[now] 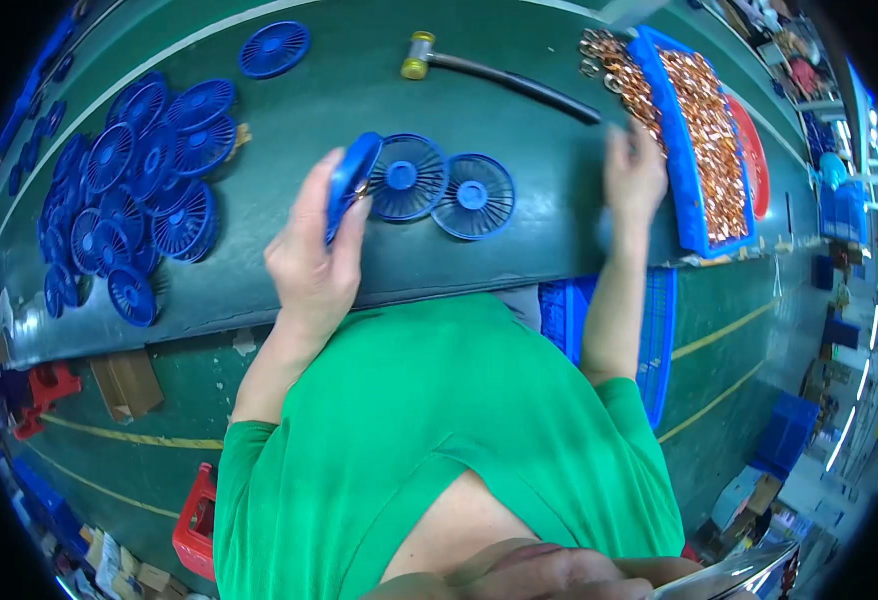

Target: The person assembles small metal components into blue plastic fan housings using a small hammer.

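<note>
My left hand [309, 255] grips a round blue plastic grille [350, 182], tilted up on edge above the bench. A small copper-coloured bit shows at its face by my thumb. Just right of it, two more blue grilles lie flat with slightly overlapping rims: one grille [406, 176] and another grille [473, 196]. My right hand [635, 175] is raised at the right, beside a loose heap of copper-coloured rings [627, 82]. Its thumb and fingers are apart, a little blurred, and nothing shows between them.
Many blue grilles [151, 160] are heaped at the left, with a single grille [274, 50] farther back. A mallet [509, 82] with yellow faces lies at the far side. A blue tray [681, 160] full of copper-coloured pieces stands right, by a red dish [753, 150].
</note>
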`<state>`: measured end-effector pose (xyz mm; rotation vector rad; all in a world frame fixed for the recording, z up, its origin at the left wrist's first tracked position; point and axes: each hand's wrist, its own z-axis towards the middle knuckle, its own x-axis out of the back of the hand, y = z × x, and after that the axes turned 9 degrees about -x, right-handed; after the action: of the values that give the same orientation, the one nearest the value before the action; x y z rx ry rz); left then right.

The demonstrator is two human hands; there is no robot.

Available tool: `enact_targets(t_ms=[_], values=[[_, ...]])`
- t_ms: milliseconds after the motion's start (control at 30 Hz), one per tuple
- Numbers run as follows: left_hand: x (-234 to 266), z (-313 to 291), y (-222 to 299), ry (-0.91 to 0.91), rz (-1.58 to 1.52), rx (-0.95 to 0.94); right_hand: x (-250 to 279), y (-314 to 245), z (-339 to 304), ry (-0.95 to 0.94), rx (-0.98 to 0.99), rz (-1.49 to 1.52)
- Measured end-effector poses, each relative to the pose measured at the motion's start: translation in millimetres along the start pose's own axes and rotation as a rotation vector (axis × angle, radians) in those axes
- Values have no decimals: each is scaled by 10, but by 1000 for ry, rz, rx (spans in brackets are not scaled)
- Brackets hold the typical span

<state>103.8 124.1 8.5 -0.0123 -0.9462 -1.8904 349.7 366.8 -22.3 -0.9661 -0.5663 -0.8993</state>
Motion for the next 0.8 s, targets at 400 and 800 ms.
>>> enact_targets(t_ms=[400, 800], values=[[182, -3, -368, -47, 402, -112, 12, 841, 340, -114, -133, -206], [996, 356, -1171, -272, 1151, 284, 241, -293, -237, -63, 245, 317]])
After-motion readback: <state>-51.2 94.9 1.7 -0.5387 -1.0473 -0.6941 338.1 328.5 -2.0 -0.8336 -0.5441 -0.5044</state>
